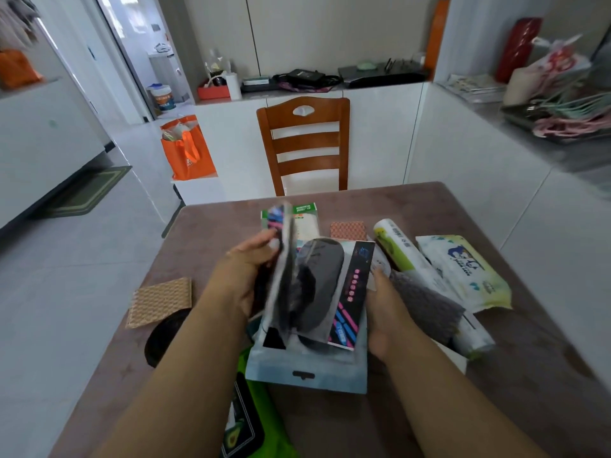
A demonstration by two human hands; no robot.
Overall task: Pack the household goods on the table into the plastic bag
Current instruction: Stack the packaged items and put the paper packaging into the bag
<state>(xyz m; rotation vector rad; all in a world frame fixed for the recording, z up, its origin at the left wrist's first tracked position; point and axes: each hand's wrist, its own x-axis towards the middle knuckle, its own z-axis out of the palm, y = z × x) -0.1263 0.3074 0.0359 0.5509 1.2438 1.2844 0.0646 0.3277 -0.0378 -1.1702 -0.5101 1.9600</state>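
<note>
Insole packs [317,292] sit at centre frame, held up off the table [496,375] between both hands, long axis running from lower frame toward upper frame, tilted slightly right at the top. The left hand [246,276] pinches a blurred pack by its left edge, thumb on the near face; the right hand [385,312] presses its fingers together against the right edge of the striped pack. A blue-grey pouch [307,368] lies beneath them. I judge a green bag [261,408], low in frame and nearer the left hand, to be the target, so the packs would travel downward. Wipes [469,272] and a roll [406,256] wait at right.
</note>
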